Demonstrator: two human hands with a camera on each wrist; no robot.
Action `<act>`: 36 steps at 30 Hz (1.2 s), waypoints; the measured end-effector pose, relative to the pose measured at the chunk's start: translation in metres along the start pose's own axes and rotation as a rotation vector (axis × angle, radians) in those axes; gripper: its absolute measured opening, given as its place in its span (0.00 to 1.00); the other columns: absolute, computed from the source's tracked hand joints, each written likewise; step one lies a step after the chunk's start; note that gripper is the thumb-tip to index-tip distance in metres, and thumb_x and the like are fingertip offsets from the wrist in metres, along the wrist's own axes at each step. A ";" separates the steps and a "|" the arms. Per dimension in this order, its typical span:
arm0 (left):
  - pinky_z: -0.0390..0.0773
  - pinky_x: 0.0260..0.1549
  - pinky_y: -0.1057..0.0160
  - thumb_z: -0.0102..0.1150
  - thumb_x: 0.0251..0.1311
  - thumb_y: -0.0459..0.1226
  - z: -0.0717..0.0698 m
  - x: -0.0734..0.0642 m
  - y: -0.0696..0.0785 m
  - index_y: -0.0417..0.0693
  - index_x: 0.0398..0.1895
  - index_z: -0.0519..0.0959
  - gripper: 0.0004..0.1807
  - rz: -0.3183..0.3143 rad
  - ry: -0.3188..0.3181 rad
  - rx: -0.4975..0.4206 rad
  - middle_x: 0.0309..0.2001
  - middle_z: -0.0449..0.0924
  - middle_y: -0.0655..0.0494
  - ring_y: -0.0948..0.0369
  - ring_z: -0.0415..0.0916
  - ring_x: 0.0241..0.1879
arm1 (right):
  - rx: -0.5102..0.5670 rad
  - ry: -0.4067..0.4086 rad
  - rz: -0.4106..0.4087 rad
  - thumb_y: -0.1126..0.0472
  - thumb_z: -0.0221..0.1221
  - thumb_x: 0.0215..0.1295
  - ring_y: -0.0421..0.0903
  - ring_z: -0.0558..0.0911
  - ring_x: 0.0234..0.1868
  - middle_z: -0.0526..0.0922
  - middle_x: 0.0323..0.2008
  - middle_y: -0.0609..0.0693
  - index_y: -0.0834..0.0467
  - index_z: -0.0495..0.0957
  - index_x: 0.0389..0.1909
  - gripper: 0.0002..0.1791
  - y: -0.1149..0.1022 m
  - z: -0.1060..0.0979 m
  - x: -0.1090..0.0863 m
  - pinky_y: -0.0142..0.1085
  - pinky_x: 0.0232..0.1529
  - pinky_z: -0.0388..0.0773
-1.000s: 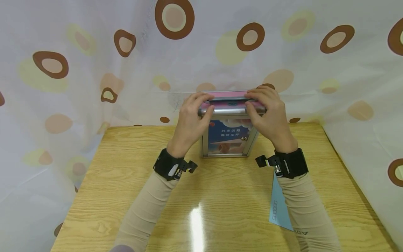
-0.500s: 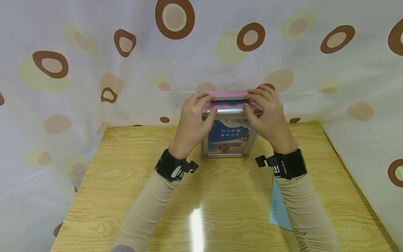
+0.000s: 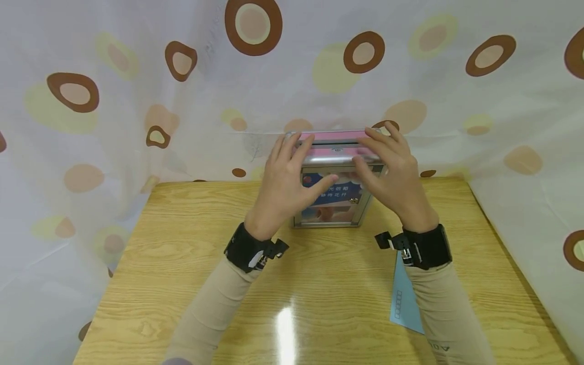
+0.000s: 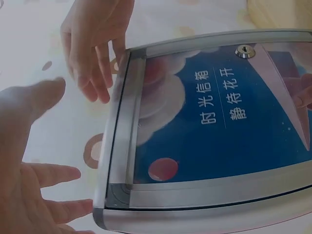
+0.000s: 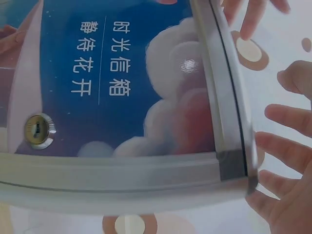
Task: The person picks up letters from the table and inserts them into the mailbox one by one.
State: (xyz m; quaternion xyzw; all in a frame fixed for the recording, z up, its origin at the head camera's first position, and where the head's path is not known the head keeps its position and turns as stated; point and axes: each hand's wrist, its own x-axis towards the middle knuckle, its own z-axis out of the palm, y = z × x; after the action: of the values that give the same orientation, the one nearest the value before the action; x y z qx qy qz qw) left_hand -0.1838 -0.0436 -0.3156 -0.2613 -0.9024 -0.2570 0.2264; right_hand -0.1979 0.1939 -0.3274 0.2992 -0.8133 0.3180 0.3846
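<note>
A metal-framed letter box with a blue picture front stands upright at the back of the table. Its pink top has a long narrow slot, and a small key lock sits in the front panel. My left hand is spread at the box's upper left, thumb in front of the panel. At the upper right my right hand has its fingers fanned over the top edge. Both wrist views show extended fingers beside the box's top rim, gripping nothing; whether some fingertips touch it, I cannot tell.
A light blue envelope lies on the wooden table, partly under my right forearm. Behind the box hangs a pale curtain with brown-ringed spots, which also lines both sides.
Both hands have loosened from the letter box's top and their fingers have spread. The left thumb has moved down and right across the front. The gap at the slot looks narrower.
</note>
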 end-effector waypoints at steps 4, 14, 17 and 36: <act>0.46 0.68 0.30 0.58 0.51 0.70 -0.002 -0.017 0.007 0.55 0.77 0.53 0.55 -0.016 -0.063 0.029 0.76 0.47 0.42 0.45 0.26 0.74 | 0.020 0.055 0.020 0.64 0.64 0.57 0.59 0.63 0.69 0.79 0.55 0.66 0.66 0.80 0.51 0.20 -0.004 -0.012 -0.015 0.57 0.68 0.61; 0.38 0.66 0.27 0.65 0.43 0.68 -0.005 -0.071 0.013 0.55 0.79 0.41 0.65 -0.015 -0.068 -0.002 0.77 0.22 0.42 0.41 0.13 0.71 | -0.017 0.088 0.246 0.65 0.64 0.56 0.56 0.67 0.66 0.80 0.53 0.65 0.64 0.77 0.57 0.25 0.011 -0.051 -0.064 0.53 0.69 0.62; 0.38 0.64 0.25 0.68 0.41 0.66 -0.006 -0.084 0.015 0.54 0.79 0.42 0.66 0.001 -0.045 -0.025 0.76 0.20 0.40 0.38 0.14 0.71 | -0.028 0.094 0.304 0.63 0.64 0.57 0.56 0.72 0.62 0.81 0.52 0.62 0.59 0.77 0.59 0.26 0.025 -0.059 -0.083 0.50 0.67 0.65; 0.41 0.61 0.21 0.58 0.50 0.71 0.035 -0.198 -0.002 0.63 0.78 0.41 0.58 -0.364 -0.332 -0.158 0.77 0.44 0.44 0.38 0.27 0.73 | -0.122 -0.501 0.861 0.44 0.53 0.71 0.79 0.57 0.62 0.58 0.65 0.81 0.73 0.50 0.71 0.44 0.079 -0.100 -0.208 0.75 0.53 0.59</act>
State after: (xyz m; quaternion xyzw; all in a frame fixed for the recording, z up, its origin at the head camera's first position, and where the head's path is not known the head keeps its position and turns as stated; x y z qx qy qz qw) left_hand -0.0444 -0.0945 -0.4507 -0.1500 -0.9366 -0.3167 0.0043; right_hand -0.1032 0.3677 -0.4694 -0.0193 -0.9474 0.3181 0.0284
